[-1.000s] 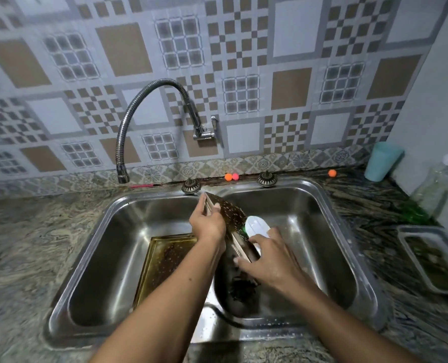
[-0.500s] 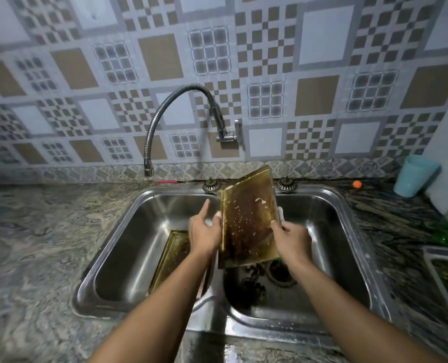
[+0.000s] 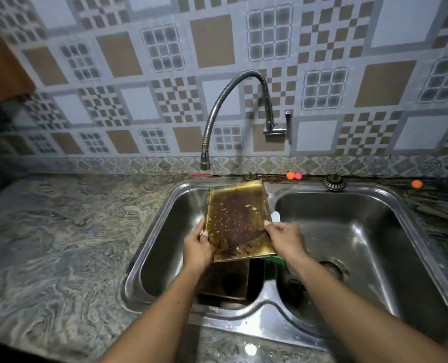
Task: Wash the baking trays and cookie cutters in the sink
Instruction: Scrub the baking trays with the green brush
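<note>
A dirty golden baking tray [image 3: 237,221], crusted with brown residue, is held tilted up over the left basin of the steel double sink [image 3: 411,213]. My left hand [image 3: 196,248] grips its left edge and my right hand [image 3: 285,238] grips its right edge. A white and green scrubber [image 3: 275,216] shows behind my right hand. Below, a second dark tray [image 3: 225,281] lies in the left basin, partly hidden by the held one. No cookie cutters can be made out.
A flexible steel faucet [image 3: 217,111] arches from the tiled wall, its spout above the left basin, no water running. Small orange balls [image 3: 291,175] lie on the marbled counter [image 3: 60,231] behind the sink. Dark debris sits near the right drain [image 3: 331,268].
The tray has moved from over the right basin to over the left basin and its dirty face is turned towards me. My view has swung left.
</note>
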Available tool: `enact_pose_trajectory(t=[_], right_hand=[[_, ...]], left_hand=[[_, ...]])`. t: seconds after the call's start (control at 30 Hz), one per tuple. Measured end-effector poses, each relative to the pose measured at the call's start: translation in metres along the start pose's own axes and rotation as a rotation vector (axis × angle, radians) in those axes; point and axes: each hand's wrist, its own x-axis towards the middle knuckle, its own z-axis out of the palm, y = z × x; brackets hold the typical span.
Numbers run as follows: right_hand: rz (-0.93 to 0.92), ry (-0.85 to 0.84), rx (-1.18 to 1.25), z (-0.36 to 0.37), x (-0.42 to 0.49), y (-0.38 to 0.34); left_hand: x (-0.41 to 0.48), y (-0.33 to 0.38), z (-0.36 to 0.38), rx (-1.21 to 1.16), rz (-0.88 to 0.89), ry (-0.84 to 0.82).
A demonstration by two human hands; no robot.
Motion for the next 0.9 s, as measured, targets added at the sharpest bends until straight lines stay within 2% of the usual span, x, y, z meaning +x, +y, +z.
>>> enact_pose_trajectory(t=[0.23,0.47,0.67,0.77,0.83,0.9], right_hand=[[-0.002,0.097,-0.068,0.074,-0.001,0.001],[0.054,0.091,-0.169,0.118,-0.011,0.032],[0.055,0.061,-0.180,0.123,-0.020,0.040],[0.060,0.037,-0.160,0.116,-0.018,0.035],[0.093,0.192,-0.135,0.053,-0.023,0.041],[0.048,0.232,-0.070,0.041,-0.016,0.037]], left_hand=[[0.049,-0.063,-0.057,0.060,-0.139,-0.016],[0.066,-0.115,-0.062,0.143,-0.240,-0.129],[0.061,-0.111,-0.058,0.173,-0.236,-0.138],[0.066,-0.110,-0.051,0.313,-0.229,-0.151],[0.052,-0.099,0.008,0.328,-0.183,-0.308],[0.056,-0.098,0.013,0.351,-0.155,-0.314]])
